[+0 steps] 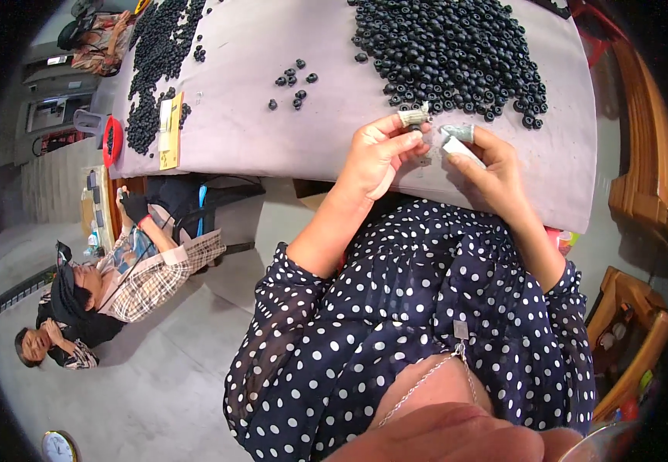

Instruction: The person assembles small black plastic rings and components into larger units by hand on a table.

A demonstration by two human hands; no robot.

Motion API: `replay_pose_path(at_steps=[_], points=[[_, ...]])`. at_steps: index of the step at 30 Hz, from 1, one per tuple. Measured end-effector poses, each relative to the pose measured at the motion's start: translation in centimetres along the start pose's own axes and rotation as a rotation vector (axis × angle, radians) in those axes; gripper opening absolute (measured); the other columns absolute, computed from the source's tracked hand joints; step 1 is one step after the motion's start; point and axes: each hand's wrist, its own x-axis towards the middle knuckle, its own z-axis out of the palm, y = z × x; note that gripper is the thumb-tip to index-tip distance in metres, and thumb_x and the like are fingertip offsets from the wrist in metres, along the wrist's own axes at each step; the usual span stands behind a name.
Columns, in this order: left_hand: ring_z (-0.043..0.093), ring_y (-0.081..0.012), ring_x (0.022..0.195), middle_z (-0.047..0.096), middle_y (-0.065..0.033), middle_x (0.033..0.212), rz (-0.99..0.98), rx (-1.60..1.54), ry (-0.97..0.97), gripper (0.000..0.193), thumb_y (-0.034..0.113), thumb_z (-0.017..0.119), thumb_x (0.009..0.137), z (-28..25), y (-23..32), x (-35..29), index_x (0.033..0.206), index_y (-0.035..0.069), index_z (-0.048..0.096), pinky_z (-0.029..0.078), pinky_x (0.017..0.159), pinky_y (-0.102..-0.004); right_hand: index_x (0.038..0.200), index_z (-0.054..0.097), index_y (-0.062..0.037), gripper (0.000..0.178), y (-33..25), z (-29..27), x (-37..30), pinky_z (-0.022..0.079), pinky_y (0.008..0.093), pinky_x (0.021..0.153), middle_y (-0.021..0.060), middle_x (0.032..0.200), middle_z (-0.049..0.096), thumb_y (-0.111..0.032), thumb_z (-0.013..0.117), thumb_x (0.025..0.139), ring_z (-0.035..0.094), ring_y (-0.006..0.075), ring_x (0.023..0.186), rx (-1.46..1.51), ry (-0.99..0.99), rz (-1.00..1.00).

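Over the table's near edge, my left hand [374,158] is closed in a pinch on a small black round part [417,131], mostly covered by the fingers. A pale ribbed cover wraps one fingertip of that hand. Just to its right, my right hand [500,173] grips a small white flat-sided tool [463,151] between thumb and forefinger; its tip points toward the left hand, and its exact kind is unclear. The right forefinger wears a grey-green fingertip cover [459,132]. Beyond both hands spreads a large pile of black round parts [449,54], many with a hole showing.
The table has a pale cloth [272,142]. Several loose black parts [300,94] lie left of the pile, with another heap [157,61] farther left beside a yellow strip [171,131] and a red bowl [113,142]. People sit at left. Wooden chairs [634,331] stand at right.
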Motion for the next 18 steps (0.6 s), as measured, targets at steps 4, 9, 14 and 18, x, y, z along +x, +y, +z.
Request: replay_pose_path(at_steps=[4,9,14,18], points=[[0.064,-0.0124,0.073,0.067,-0.0097,0.096,-0.056,0.009,-0.025,0.022,0.005,0.062,0.088,-0.1,-0.2,0.1,0.11,-0.001,0.06,0.057,0.069,-0.029,0.112,0.059,0.0,0.028,0.0,0.9,0.6,0.044,0.0196,0.061,-0.0017,0.089,0.061,-0.007,0.065,0.085,0.054,0.0042,0.073,0.162,-0.04,0.026],[0.063,-0.0121,0.069,0.066,-0.0101,0.09,-0.031,-0.096,-0.024,0.018,0.008,0.061,0.09,-1.1,-1.6,0.3,0.106,0.0,0.06,0.057,0.067,-0.0282,0.121,0.052,-0.0015,0.039,-0.7,-0.2,0.1,0.04,0.0169,0.053,-0.003,0.083,0.059,-0.006,0.065,0.084,0.05,0.0015,0.065,0.421,-0.18,0.238],[0.061,-0.0123,0.071,0.064,-0.0074,0.088,-0.129,-0.195,0.027,0.017,0.008,0.059,0.091,0.3,-1.5,-0.3,0.107,0.001,0.06,0.057,0.07,-0.0296,0.121,0.051,-0.0032,0.043,-0.3,-0.6,-0.1,0.035,0.0151,0.048,-0.0031,0.078,0.057,-0.009,0.07,0.082,0.048,0.0016,0.06,0.481,-0.266,0.228],[0.06,-0.0117,0.072,0.062,-0.0051,0.089,-0.144,-0.206,0.021,0.023,0.008,0.059,0.091,0.6,-2.0,-0.8,0.114,0.004,0.056,0.055,0.07,-0.0289,0.119,0.052,-0.0028,0.041,-0.2,-0.1,-0.3,0.035,0.0148,0.048,-0.0035,0.078,0.057,-0.01,0.07,0.082,0.048,0.0012,0.06,0.425,-0.253,0.246]])
